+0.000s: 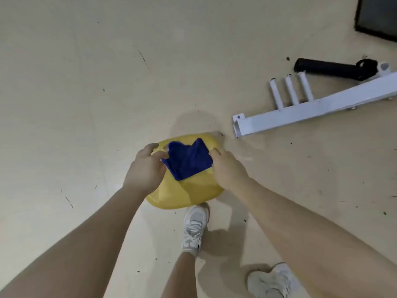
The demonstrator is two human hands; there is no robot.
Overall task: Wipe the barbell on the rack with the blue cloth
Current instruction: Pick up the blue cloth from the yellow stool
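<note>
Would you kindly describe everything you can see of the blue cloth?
The blue cloth is deep royal blue, soft and napped like microfibre, folded or bunched with an uneven, notched far edge. It lies on a yellow disc-shaped object on the floor. The left hand pinches its left edge, and the right hand touches its right edge, fingers curled there. Its underside is hidden.

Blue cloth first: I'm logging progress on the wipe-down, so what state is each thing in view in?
blue cloth: crumpled, lying on the yellow disc, held at both edges
yellow disc: flat on the floor
left hand: pinching the cloth's left edge
right hand: gripping its right edge
white rack frame: pegs bare
</note>
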